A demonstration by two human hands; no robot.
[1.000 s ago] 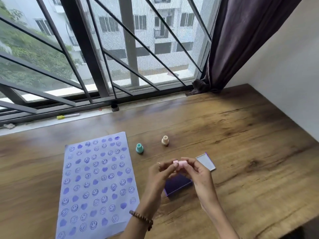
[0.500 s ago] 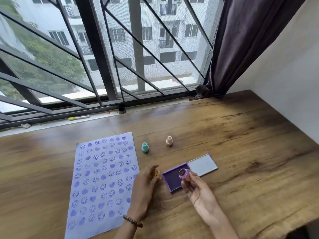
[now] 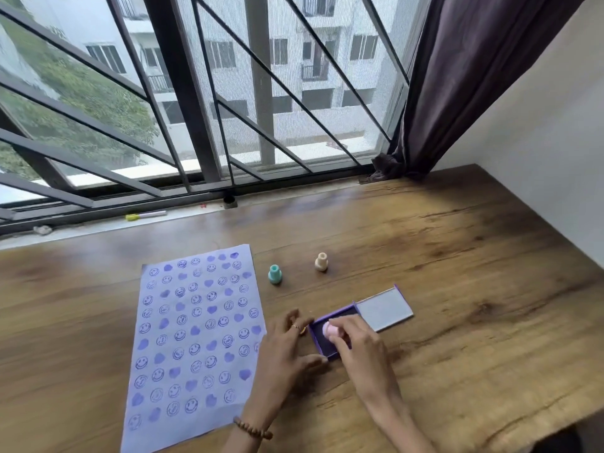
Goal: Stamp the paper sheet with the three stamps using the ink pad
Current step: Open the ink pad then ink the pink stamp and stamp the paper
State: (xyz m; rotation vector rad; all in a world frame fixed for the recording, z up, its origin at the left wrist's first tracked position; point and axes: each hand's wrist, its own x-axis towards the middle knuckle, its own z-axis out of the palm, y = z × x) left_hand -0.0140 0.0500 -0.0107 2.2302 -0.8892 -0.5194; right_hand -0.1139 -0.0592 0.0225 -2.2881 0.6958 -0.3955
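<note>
Head view: I look down on a wooden table [image 3: 457, 256] set against a barred window [image 3: 196, 109], with a dark curtain [image 3: 474, 76] at the right.
Marker: a yellow-capped pen [image 3: 145, 215] lies on the sill, far left and well apart from everything else.
Paper: my sheet [image 3: 196, 338] lies flat on the left of the table, covered in rows of purple smiley and heart prints; its right edge is just beside my left hand.
Teal stamp: it [image 3: 275, 274] stands upright just past the sheet's top right corner, away from both hands.
Beige stamp: it [image 3: 321, 261] stands upright to the right of the teal one, apart from it, beyond the ink pad.
Left hand: my left hand [image 3: 287, 351] rests on the table between the sheet and the pad, fingers spread and holding nothing; its fingertips lie against the pad's left edge and near corner. A bead bracelet [image 3: 252, 429] sits on the wrist.
Ink pad: the purple pad [image 3: 330, 331] lies open, its dark ink face toward me and its pale lid [image 3: 384, 310] folded out flat to the right.
Pink stamp: it [image 3: 328, 329] is over the ink face; blur hides whether it touches.
Right hand: my right hand [image 3: 359, 348] pinches the pink stamp between thumb and fingertips, reaching over the pad from its right.
</note>
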